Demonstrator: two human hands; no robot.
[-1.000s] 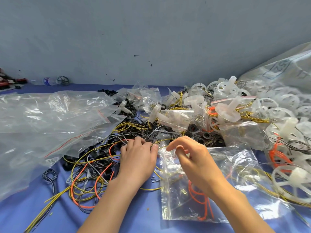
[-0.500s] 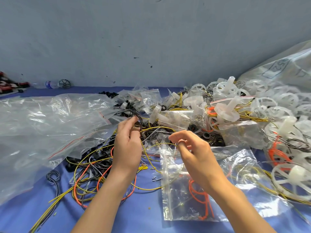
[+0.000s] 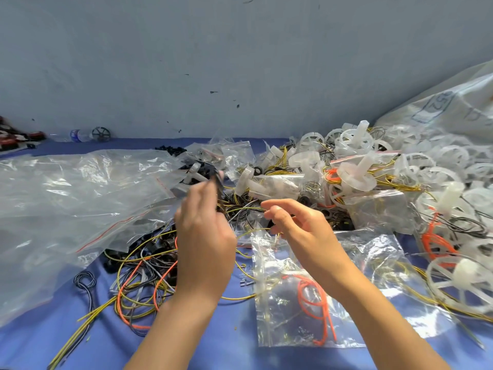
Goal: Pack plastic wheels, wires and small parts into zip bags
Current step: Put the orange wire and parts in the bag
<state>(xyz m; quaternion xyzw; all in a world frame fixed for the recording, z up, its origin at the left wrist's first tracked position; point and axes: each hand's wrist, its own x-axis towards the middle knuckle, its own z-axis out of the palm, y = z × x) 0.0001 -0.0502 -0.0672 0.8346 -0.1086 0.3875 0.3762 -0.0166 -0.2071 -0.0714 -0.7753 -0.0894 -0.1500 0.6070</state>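
Amid heaped wheels and bags, left hand pinches dark wires; right hand's grip apart.

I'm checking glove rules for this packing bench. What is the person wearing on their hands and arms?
Nothing that shows: the left hand and right hand are bare, with no gloves, rings or watch, and no sleeve appears on either arm up to the frame's lower edge.

Pretty plain room: a pale grey-blue wall fills the far side, with a few dark specks on it. A blue table runs right up to it. Light's soft and even.
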